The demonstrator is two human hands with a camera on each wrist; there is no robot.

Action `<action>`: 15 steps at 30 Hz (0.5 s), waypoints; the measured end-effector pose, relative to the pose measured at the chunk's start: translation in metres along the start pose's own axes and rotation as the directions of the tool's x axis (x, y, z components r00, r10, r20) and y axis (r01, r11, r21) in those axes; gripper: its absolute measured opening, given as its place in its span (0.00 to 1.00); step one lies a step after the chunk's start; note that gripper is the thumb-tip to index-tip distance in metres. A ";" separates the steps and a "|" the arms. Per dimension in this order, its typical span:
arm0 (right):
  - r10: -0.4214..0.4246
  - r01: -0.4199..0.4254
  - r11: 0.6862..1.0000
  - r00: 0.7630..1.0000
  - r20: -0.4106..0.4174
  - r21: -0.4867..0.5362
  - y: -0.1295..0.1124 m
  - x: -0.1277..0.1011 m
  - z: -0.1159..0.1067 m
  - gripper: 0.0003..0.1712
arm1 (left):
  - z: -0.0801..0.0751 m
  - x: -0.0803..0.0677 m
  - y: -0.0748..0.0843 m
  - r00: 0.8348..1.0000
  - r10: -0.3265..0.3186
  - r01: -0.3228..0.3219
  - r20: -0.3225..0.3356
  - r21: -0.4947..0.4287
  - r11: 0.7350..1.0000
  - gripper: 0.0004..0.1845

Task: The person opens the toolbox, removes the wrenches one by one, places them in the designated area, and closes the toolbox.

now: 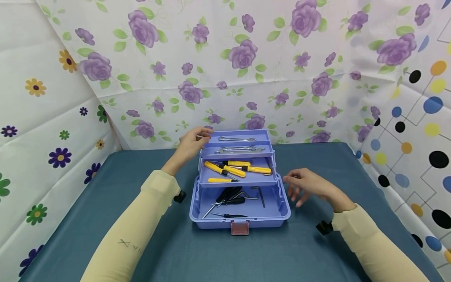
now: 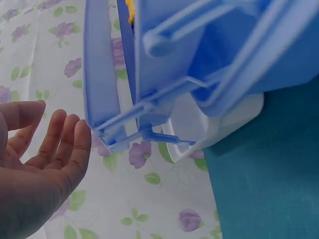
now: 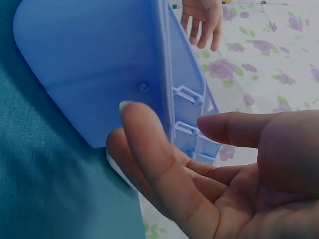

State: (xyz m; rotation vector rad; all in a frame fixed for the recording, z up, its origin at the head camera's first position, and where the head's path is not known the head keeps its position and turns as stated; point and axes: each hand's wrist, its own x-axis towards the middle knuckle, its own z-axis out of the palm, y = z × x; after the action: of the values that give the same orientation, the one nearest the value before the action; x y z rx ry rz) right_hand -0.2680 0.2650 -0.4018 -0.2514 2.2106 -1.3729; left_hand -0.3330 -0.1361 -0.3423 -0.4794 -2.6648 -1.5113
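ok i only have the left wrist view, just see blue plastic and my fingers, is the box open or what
Observer: Yes, the toolbox stands open on the table, its trays fanned out in tiers.
Operator: what's in the trays
Observer: Yellow-handled screwdrivers lie in the middle tray; the wrenches lie in the two upper ones.
Operator: and the bottom
Observer: Black-handled tools and a hex key lie in the base compartment.
Operator: where's the right hand
Observer: The right hand is open beside the box's right end, holding nothing.
Operator: and my left
Observer: The left hand is at the top tray's left end, fingers relaxed; contact is unclear.
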 end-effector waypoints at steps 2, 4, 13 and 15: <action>0.007 -0.007 1.000 1.000 0.007 0.006 0.000 0.001 0.001 0.25 | 0.001 0.002 0.002 1.000 0.000 0.000 0.015 0.013 1.000 0.16; 0.012 -0.013 1.000 1.000 0.010 0.017 0.000 0.001 0.001 0.24 | 0.002 0.004 0.003 1.000 0.001 -0.001 0.025 0.020 1.000 0.16; 0.075 -0.079 0.990 0.996 0.040 0.115 0.006 0.004 0.003 0.27 | 0.007 0.007 0.006 0.997 0.008 -0.012 0.071 0.068 0.998 0.16; 0.088 -0.094 0.986 0.995 0.051 0.137 0.007 0.006 0.005 0.28 | 0.008 0.008 0.007 0.997 0.015 -0.021 0.081 0.075 0.997 0.16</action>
State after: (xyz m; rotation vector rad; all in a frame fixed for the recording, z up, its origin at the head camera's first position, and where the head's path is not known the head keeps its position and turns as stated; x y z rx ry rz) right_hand -0.2694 0.2620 -0.4118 -0.1279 2.0529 -1.4495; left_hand -0.3376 -0.1244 -0.3392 -0.5705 -2.7581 -1.4094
